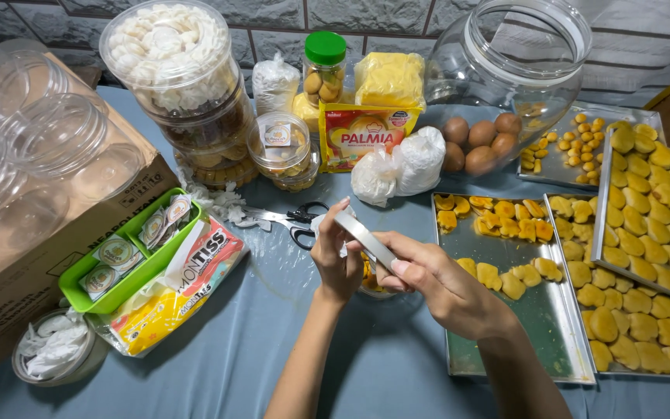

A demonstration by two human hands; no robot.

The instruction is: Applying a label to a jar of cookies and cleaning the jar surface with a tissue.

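Note:
My left hand and my right hand meet over the blue tablecloth, each pinching one end of a short grey strip that looks like tape, stretched slanting between them. Under the hands stands a small clear container with yellow cookies in it, mostly hidden. Black-handled scissors lie just behind my left hand.
Metal trays of yellow cookies fill the right side. A green tray of round labels and a tissue pack lie left, beside a cardboard box of clear lids. Stacked cookie jars, eggs, white bags and a big glass jar stand behind.

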